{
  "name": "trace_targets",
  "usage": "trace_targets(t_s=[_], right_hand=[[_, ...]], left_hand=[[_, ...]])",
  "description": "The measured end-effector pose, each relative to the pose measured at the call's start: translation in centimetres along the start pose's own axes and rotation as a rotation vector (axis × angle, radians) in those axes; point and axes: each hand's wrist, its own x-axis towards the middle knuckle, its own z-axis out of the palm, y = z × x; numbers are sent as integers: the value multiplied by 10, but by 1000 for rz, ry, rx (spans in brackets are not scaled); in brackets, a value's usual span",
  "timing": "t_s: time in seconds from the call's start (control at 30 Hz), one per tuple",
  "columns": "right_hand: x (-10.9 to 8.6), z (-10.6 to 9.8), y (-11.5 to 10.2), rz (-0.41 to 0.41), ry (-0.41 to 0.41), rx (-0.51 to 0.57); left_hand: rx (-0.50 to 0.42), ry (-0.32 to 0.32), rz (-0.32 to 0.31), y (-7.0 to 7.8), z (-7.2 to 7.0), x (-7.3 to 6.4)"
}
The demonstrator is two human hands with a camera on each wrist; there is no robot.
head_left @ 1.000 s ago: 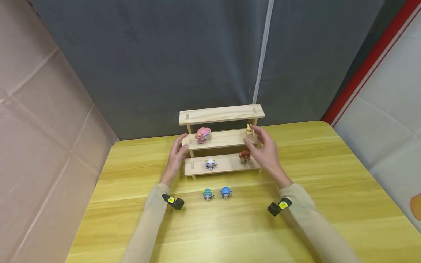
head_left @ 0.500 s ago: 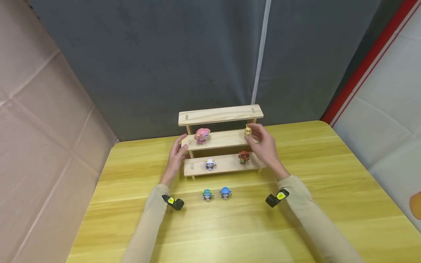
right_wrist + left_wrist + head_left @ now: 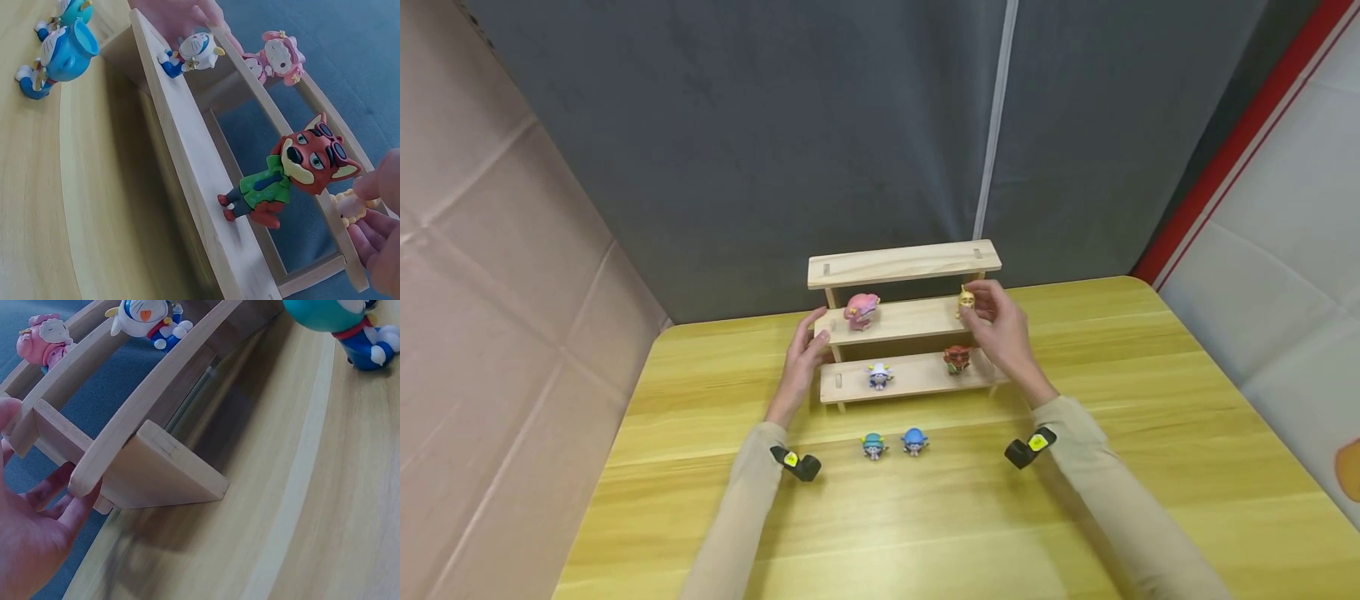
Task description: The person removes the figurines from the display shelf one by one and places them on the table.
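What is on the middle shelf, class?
A pink figure stands on the middle shelf. The right hand holds a yellow figure there, partly covering it; its contact with the shelf is hidden.

Dial centred on pale three-tier wooden shelf [image 3: 917,319], head view. Dark grey fabric wall [image 3: 775,150] close behind, 12 o'clock. Left hand [image 3: 800,358] blocks 8, right hand [image 3: 1006,329] 3. Lower board [image 3: 917,374]: gap between white-capped figurine [image 3: 879,377] at 7 and red fox figurine in green shirt [image 3: 957,360] at 4. Round blue-capped figurine [image 3: 914,441] obstructs at 6; free lane at 5 over yellow wood-grain table [image 3: 970,500].
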Motion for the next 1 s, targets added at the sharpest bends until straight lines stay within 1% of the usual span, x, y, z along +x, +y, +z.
trace_targets(t_s=[0.07, 0.2, 0.43, 0.67, 0.83, 1.0], right_hand=[[3, 1, 11, -6, 13, -14], [5, 0, 15, -10, 9, -36], [7, -4, 14, -11, 3, -55], [8, -6, 14, -15, 7, -58], [5, -8, 8, -50, 19, -58], [0, -11, 4, -85, 7, -59]], left_hand=[[6, 0, 4, -1, 0, 0], [7, -2, 13, -2, 0, 1], [-7, 4, 20, -2, 1, 2], [-6, -4, 21, 1, 4, 1], [-10, -7, 12, 0, 4, 3], [-20, -11, 11, -2, 3, 4]])
